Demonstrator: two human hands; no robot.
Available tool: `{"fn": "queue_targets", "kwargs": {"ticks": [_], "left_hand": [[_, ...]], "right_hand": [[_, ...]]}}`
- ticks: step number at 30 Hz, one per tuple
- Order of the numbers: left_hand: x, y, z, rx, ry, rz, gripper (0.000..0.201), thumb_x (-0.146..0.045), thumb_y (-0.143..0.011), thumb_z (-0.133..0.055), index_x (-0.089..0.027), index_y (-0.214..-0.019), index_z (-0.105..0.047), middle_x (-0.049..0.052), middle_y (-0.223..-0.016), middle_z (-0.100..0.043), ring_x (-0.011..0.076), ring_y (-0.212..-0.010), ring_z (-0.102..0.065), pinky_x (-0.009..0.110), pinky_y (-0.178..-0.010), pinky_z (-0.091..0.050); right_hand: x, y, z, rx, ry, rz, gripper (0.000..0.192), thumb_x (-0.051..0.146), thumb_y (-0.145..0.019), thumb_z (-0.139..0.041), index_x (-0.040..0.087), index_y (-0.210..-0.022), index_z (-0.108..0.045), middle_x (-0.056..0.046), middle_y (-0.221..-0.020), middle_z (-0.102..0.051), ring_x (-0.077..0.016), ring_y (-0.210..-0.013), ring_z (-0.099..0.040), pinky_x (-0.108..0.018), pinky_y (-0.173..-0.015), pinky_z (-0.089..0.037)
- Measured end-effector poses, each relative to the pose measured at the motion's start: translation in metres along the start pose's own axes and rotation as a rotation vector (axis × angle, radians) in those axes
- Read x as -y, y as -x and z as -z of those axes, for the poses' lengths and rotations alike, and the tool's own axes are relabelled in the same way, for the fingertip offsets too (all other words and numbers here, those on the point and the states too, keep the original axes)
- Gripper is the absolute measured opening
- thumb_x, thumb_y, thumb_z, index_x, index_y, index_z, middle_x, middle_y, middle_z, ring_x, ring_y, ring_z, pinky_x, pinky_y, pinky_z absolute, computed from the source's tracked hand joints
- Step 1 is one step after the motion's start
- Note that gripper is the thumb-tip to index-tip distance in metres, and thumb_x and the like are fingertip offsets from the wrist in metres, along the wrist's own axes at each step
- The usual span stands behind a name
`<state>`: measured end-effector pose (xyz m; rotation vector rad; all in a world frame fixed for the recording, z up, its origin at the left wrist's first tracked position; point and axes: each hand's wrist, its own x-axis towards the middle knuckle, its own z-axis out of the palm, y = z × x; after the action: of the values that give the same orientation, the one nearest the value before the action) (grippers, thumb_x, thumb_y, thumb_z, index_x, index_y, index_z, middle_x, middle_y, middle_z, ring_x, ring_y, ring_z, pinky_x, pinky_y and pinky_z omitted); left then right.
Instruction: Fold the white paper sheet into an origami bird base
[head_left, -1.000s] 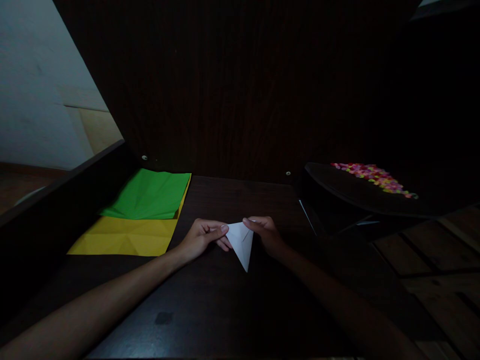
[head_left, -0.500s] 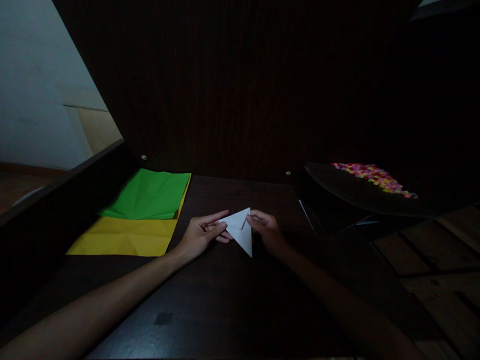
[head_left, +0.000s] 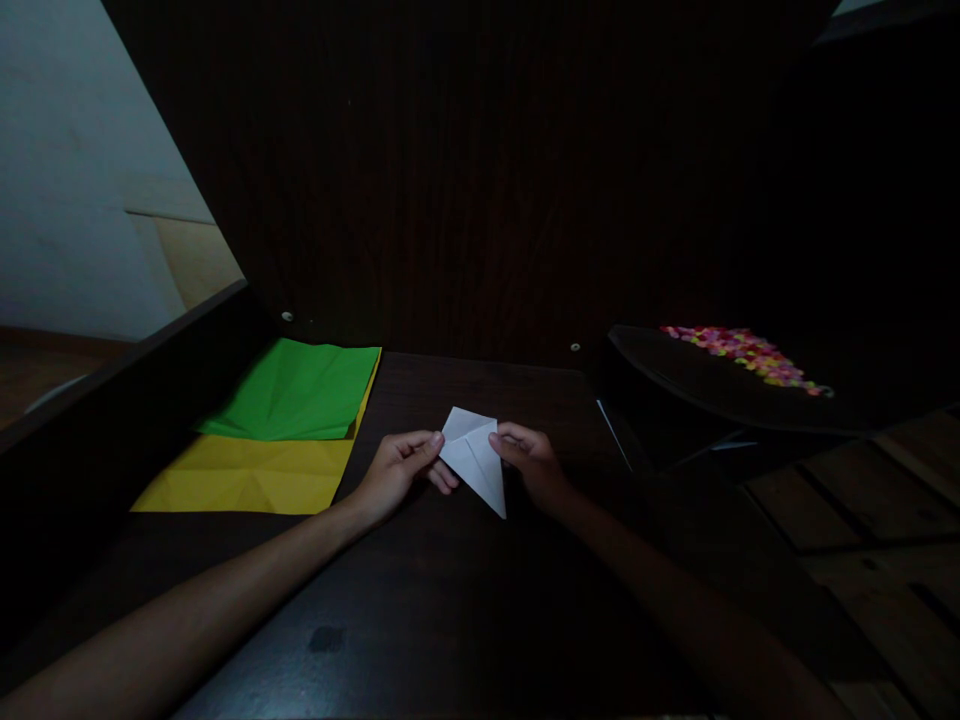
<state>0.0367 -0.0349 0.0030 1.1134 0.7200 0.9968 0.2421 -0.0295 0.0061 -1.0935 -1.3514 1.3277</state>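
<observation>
1. Folded white paper (head_left: 474, 458): a small kite-like piece, pointed end toward the near edge of the worktop (head_left: 450, 600), held at the middle of the worktop. I cannot tell whether its tip touches the surface.
2. Left hand (head_left: 397, 470): thumb and fingers closed in a pinch on the paper's left corner.
3. Right hand (head_left: 534, 462): thumb and fingers pinched together on the paper's right upper edge.
4. Handling, by judgement: the piece is very light, thin and layered, somewhat stiffened by its creases but easily crushed or torn. A gentle pinch at the corners or along folded edges suits it best; the loose flaps would slip or spring open under a careless grip.
5. Green sheet (head_left: 300, 390): creased, lying at the far left of the worktop, overlapping the yellow sheet (head_left: 247, 480) beneath it. Both are well apart from the hands.
6. Dark tray (head_left: 675, 385): off the right edge, carrying small coloured pieces (head_left: 742, 352); too dim to identify.
</observation>
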Motion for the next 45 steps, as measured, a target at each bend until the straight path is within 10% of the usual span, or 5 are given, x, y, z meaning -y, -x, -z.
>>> {"fn": "queue_targets", "kwargs": {"ticks": [45], "left_hand": [[-0.008,0.004,-0.007,0.094,-0.188,0.073,0.032,-0.042,-0.076,-0.073,-0.012,-0.084,-0.066,0.002,-0.072,-0.064,0.0130,-0.061,-0.057,0.024,-0.057,-0.045]], "right_hand": [[-0.001,0.005,-0.008,0.121,-0.021,-0.095,0.033,0.046,-0.075,-0.068,0.018,-0.064,-0.056,0.004,-0.053,-0.055,-0.0080,-0.040,-0.044,-0.019,-0.037,-0.030]]}}
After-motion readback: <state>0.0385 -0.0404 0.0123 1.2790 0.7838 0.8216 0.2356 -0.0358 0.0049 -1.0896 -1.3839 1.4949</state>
